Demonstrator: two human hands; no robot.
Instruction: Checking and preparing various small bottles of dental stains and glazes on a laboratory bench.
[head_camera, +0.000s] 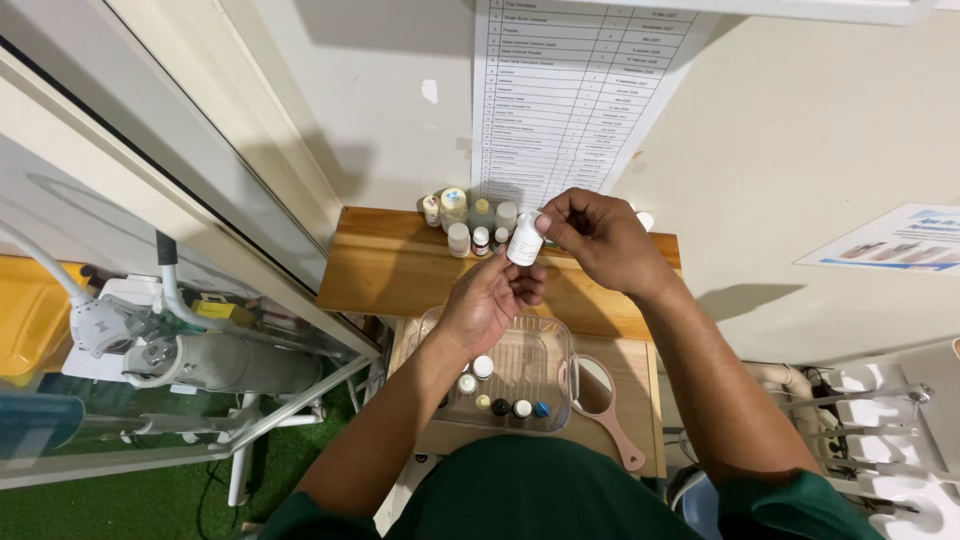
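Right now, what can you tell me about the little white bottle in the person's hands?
The little white bottle is small, round and looks like plastic, with a white cap at its upper end. It tilts a bit, held in the air above the wooden shelf. The left hand holds its lower end from below, and the right hand pinches the cap. I cannot tell if the cap is loose. More small bottles stand behind it.

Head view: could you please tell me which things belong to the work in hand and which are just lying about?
In hand:
small white bottle, held by left hand and right hand
clear plastic box of vials

Lying about:
bottles on wooden shelf
pink hand mirror
wall chart
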